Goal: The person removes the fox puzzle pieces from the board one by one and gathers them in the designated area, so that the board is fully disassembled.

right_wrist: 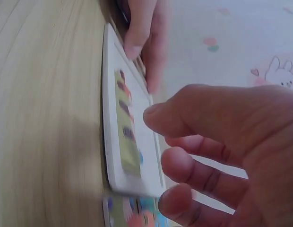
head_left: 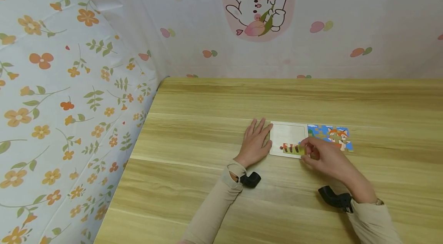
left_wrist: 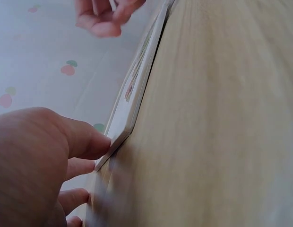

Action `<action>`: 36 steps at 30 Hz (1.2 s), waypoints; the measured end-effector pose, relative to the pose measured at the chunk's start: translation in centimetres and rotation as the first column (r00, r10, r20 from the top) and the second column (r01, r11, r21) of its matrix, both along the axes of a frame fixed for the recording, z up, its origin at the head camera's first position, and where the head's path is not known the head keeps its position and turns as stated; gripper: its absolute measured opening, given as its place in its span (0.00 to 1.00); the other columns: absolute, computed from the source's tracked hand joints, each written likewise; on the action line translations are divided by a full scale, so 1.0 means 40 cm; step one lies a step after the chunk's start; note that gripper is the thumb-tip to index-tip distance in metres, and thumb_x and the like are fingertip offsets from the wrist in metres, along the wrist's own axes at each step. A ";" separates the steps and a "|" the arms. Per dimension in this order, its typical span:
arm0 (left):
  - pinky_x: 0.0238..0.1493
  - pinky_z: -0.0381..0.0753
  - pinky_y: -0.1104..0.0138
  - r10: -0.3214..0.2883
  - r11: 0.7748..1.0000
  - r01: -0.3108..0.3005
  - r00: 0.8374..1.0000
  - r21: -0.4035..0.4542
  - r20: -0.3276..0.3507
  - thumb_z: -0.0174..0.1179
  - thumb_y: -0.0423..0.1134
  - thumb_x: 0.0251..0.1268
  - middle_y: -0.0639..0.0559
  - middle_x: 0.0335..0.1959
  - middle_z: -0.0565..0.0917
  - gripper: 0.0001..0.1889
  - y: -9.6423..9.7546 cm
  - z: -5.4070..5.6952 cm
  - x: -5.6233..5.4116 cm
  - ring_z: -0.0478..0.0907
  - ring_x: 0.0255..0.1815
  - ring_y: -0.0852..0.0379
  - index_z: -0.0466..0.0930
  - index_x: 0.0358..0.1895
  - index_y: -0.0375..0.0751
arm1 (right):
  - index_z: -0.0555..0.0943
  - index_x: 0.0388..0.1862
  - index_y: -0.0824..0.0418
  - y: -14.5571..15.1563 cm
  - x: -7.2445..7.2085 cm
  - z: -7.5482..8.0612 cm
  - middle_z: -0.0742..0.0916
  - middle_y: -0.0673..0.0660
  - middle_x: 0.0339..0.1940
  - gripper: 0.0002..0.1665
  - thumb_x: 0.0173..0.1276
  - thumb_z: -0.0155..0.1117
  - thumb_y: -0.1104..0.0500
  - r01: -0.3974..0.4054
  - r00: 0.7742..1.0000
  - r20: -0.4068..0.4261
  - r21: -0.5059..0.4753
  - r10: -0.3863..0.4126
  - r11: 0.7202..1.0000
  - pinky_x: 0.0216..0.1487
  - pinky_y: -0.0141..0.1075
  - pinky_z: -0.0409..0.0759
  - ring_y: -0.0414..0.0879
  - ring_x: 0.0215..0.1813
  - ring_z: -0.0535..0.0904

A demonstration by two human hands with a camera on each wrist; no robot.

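Note:
A white puzzle tray [head_left: 288, 133] lies flat on the table, with a strip of joined puzzle pieces [head_left: 291, 148] along its near inside edge. Spread fingers of my left hand [head_left: 255, 143] rest at the tray's left edge; in the left wrist view, the thumb [left_wrist: 92, 140] touches its corner. Over the tray's near right corner hovers my right hand [head_left: 323, 155], its fingers bent loosely. Nothing shows between the right thumb [right_wrist: 172, 116] and fingers in the right wrist view. Right beside the tray lies a fox picture of puzzle pieces [head_left: 323, 131], partly hidden by the right hand.
The wood-grain table [head_left: 207, 121] runs back to a white patterned cloth [head_left: 194, 25] with a rabbit drawing. A flowered cloth [head_left: 69, 121] hangs along the left side. Each wrist carries a black camera mount [head_left: 250, 179].

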State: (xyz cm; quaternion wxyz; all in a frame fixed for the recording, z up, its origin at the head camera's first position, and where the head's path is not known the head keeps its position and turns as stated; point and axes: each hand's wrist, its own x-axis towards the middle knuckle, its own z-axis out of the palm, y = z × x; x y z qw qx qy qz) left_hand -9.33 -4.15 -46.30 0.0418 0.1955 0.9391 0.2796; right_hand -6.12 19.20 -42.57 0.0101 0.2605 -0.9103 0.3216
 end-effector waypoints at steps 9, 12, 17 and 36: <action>0.70 0.39 0.56 0.004 1.000 -0.004 1.000 0.002 -0.003 0.47 0.41 0.68 0.46 0.73 0.52 0.27 0.000 -0.001 0.000 0.38 0.74 0.48 0.60 0.70 0.46 | 0.80 0.38 0.63 -0.042 -0.033 -0.002 0.75 0.46 0.25 0.11 0.55 0.64 0.70 -0.013 0.999 0.052 0.064 0.010 0.998 0.21 0.30 0.65 0.35 0.21 0.63; 0.70 0.39 0.56 0.004 1.000 -0.004 1.000 0.003 0.001 0.47 0.42 0.68 0.46 0.73 0.52 0.27 0.000 0.000 0.000 0.38 0.74 0.48 0.60 0.70 0.47 | 0.80 0.37 0.63 -0.046 -0.042 -0.003 0.76 0.46 0.25 0.10 0.56 0.62 0.71 -0.005 0.997 0.072 0.077 -0.001 0.997 0.22 0.31 0.66 0.37 0.22 0.64; 0.70 0.40 0.55 0.002 1.000 -0.002 1.000 0.000 0.002 0.48 0.42 0.68 0.46 0.73 0.52 0.27 -0.001 0.004 0.000 0.38 0.74 0.47 0.60 0.70 0.46 | 0.80 0.35 0.62 -0.049 -0.050 -0.004 0.76 0.48 0.25 0.10 0.55 0.60 0.72 -0.032 0.997 0.071 0.081 0.027 0.996 0.23 0.32 0.66 0.38 0.23 0.65; 0.70 0.41 0.55 0.005 1.000 -0.005 1.000 -0.007 -0.002 0.49 0.42 0.68 0.46 0.73 0.53 0.27 0.001 0.008 0.000 0.39 0.74 0.47 0.61 0.70 0.46 | 0.76 0.38 0.66 -0.035 -0.059 0.003 0.75 0.49 0.26 0.12 0.54 0.60 0.74 -0.129 0.977 0.179 0.050 0.119 0.990 0.25 0.33 0.66 0.39 0.23 0.64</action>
